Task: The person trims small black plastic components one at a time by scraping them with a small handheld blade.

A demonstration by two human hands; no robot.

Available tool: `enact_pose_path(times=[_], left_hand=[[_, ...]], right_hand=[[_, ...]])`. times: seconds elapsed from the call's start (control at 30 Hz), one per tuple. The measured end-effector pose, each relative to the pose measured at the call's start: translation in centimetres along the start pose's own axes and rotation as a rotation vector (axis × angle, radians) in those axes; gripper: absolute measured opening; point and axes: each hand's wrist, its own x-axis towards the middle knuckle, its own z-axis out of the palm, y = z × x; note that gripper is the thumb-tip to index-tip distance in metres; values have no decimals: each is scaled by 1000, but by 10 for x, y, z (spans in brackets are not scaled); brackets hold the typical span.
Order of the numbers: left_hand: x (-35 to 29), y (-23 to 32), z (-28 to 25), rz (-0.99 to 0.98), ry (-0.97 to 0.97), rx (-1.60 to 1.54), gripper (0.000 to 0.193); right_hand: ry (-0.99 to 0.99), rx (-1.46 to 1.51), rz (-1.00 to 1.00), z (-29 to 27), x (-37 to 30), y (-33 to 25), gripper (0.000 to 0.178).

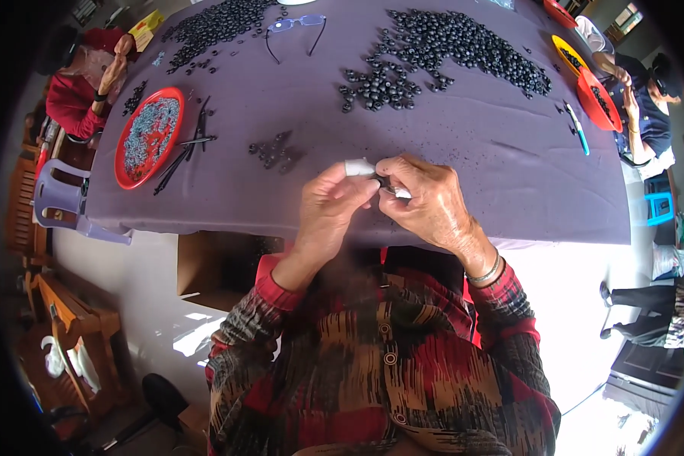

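Cloth of dull purple [235, 205] covers the wide desk [562, 205] before me. Below its near edge spreads my red, black and tan patterned shirt [433, 342]. A person in a red top [67, 102] sits at the left side; a person in a dark top [652, 114] sits at the right. On the far part lie two heaps of small, glossy black rounded pieces, a right heap [463, 45] and a left heap [209, 34]. Near the left edge rests a red oval plastic tray [135, 183] bearing tiny blue-grey bits [152, 133].

My right hand [437, 199], with a metal bangle [488, 272] at its wrist, meets my left hand [327, 207] just above the desk's near part. Between the heaps stand open eyeglasses with blue-tinted lenses [283, 26]. Thin dark sticks [173, 170] lie beside the tray, and a slim white-and-teal pen [583, 140] near the right edge. A loose cluster of dark pieces [273, 149] lies beyond my left hand. White wraps [359, 167] show at the fingers of both hands. Smallest is a small dark piece [384, 183], pinched between the fingers of both hands; its exact shape is hidden.
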Motion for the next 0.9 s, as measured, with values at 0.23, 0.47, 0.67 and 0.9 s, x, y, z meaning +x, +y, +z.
enact_pose_path(times=[0.23,0.47,0.67,0.9], left_hand=[[-6,-3,6,-116,6,-305,19],[-11,-9,9,-80,25,-368,17],[-12,4,11,-89,-1,-447,15],[-12,12,8,-115,-71,-527,14]], right_hand=[[62,201,-14,1,-7,2,27],[178,-52,-123,13,-17,-2,24],[221,-144,-215,16,-23,-5,27],[73,22,45,-7,-21,-10,13]])
